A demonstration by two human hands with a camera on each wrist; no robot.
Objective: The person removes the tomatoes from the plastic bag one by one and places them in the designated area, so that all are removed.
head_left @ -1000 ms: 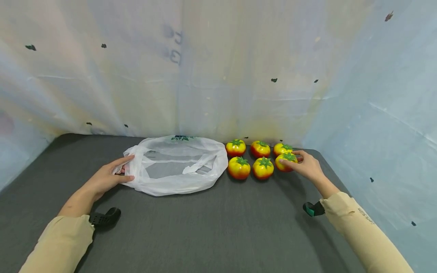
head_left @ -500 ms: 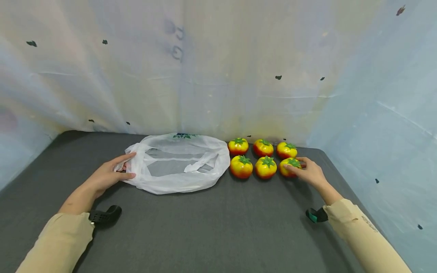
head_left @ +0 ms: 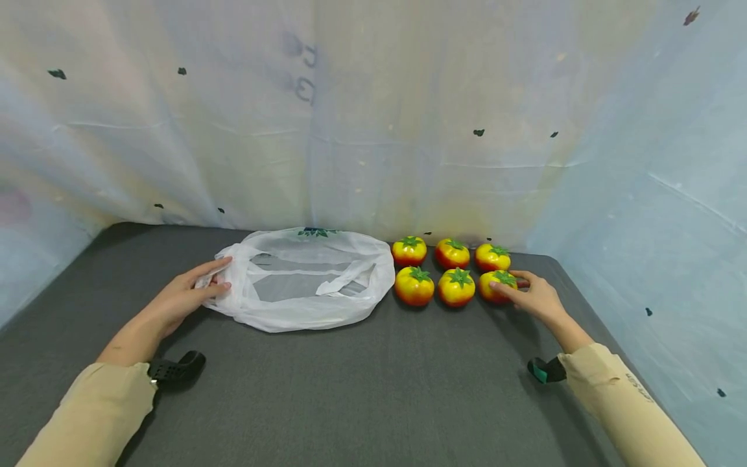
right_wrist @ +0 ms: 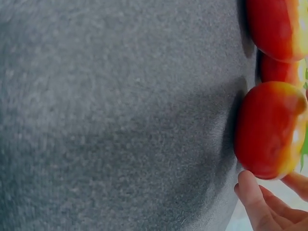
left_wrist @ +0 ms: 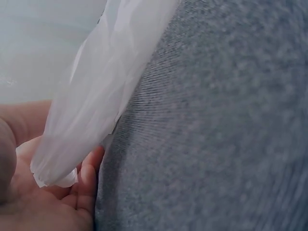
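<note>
A white translucent plastic bag [head_left: 303, 318] lies on its base with its wide mouth facing up. At its left end, my left hand [head_left: 187, 292] holds the gathered plastic between thumb and fingers. In the left wrist view, the bag's end [left_wrist: 82, 120] lies in the curled left hand [left_wrist: 53, 202]. My right hand [head_left: 537, 298] has its thumb and fingers round the front right red-and-yellow tomato [head_left: 493, 293]. That tomato [right_wrist: 269, 130] rests on the dark surface in the right wrist view, the fingertips [right_wrist: 248, 180] at its side.
Several more tomatoes stand in two rows beside the bag, including a front middle tomato [head_left: 456, 292] and a back right tomato [head_left: 493, 257]. The dark grey table [head_left: 350, 395] ends at a pale hanging sheet [head_left: 379, 130] behind and at the right.
My right hand and its tomato have come nearer and down, and the back right tomato now shows more fully. The left thumb has shifted a little on the bag.
</note>
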